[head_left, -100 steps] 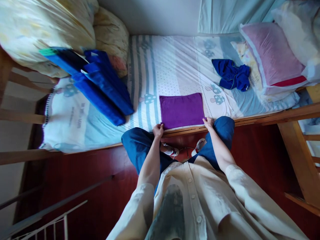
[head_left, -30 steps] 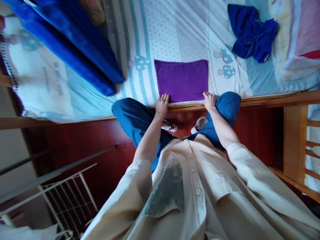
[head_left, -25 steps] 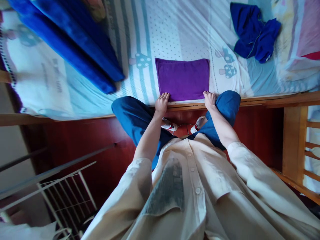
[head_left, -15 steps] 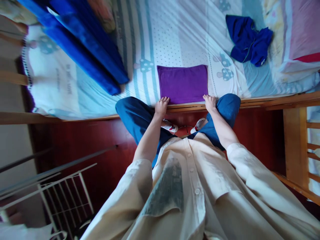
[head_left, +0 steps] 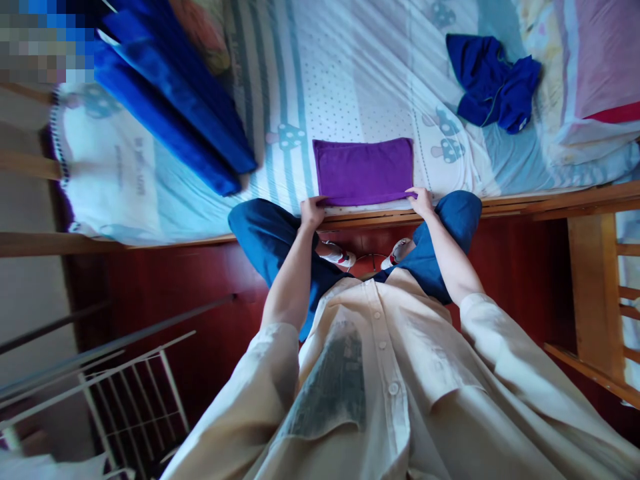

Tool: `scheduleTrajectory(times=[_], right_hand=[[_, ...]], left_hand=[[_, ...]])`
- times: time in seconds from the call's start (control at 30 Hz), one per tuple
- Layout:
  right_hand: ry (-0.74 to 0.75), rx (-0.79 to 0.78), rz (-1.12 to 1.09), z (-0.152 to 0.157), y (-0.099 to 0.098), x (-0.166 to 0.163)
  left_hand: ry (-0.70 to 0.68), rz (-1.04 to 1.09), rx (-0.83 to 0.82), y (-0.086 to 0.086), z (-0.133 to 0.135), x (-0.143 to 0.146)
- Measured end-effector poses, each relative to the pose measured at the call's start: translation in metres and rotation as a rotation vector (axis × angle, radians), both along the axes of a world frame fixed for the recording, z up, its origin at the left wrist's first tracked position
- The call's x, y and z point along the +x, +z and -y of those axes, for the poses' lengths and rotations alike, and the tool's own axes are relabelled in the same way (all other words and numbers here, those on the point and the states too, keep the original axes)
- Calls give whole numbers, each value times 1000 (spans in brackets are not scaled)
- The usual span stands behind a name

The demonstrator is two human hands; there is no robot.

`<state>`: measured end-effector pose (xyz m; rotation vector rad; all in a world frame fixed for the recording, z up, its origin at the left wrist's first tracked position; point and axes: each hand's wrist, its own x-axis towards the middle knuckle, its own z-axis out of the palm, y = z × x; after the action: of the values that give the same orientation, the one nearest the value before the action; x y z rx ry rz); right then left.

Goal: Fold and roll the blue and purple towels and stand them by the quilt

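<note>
A purple towel (head_left: 365, 170) lies as a flat rectangle on the near side of the bed, with a narrow strip turned up along its near edge. At its near left corner, my left hand (head_left: 313, 212) pinches the cloth. My right hand (head_left: 423, 201) grips the near right corner between thumb and fingers. The towel's far edge rests on the patterned bed sheet (head_left: 345, 80).
Long folded blue cloth (head_left: 175, 100) lies at the left on the bed, and a crumpled dark blue cloth (head_left: 495, 80) at the right. A wooden bed rail (head_left: 510, 205) runs along the front. A white metal rack (head_left: 135, 393) stands lower left.
Both hands have closed on the towel's near corners, where they lay on its edge before. The near edge is now turned up into a narrow strip.
</note>
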<state>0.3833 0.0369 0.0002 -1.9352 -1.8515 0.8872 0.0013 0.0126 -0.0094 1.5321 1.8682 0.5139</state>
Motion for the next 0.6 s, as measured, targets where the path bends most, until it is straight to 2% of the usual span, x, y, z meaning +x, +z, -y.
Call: scheduleTrajectory(times=[0.1,0.17,0.37,0.6], right_hand=[[-105,16,-83,-7,-6,-3],[-162,9,-115,-10,-11,-5],[-233,47,-82,-13,-22,-6],[-335,-44,24,-4,-21,-4]], left_hand=[[180,72,-4,-6,-7,2],[248,101,-7,-10,-10,4],[308,111,22,-16,-11,0],[363,33,-28,-12,-4,-1]])
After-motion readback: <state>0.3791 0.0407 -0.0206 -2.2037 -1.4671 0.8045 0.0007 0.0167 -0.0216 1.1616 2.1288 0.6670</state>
